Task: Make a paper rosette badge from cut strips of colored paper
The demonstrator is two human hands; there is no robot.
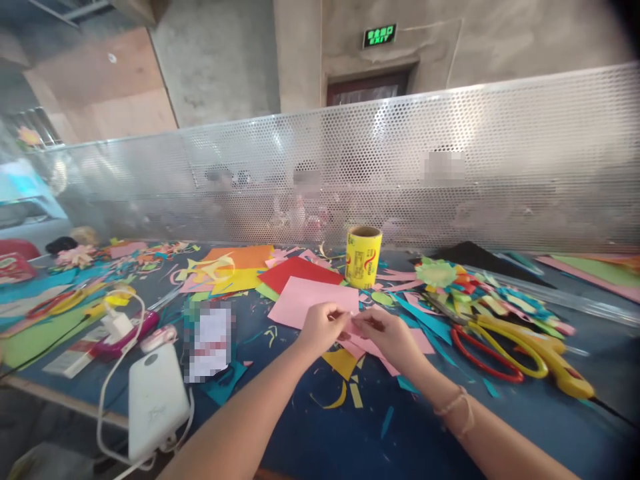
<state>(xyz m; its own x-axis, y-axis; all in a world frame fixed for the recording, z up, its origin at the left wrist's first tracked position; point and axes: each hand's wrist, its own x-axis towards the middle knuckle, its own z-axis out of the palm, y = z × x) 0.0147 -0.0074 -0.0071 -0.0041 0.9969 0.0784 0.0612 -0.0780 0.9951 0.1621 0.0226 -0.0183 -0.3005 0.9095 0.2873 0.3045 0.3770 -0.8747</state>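
My left hand [324, 328] and my right hand [383, 332] meet over the middle of the table, fingertips pinched close together. Something small and pale seems to sit between them, too small to name. Beneath and behind the hands lies a pink paper sheet [313, 298], with more pink paper [423, 341] under my right hand. A red sheet [305, 270] lies behind. Yellow paper scraps [341, 363] are just in front of my fingers. To the right rest scissors [500, 360] with red and yellow handles, beside a yellow glue gun [570, 377].
A yellow tape roll [364, 259] stands upright behind the hands. Paper flowers [510, 300] are heaped at right. A white power bank [157, 400] with a looping cable lies at front left, near a blurred-out phone-like object [210, 341]. A perforated metal panel [320, 173] closes off the back.
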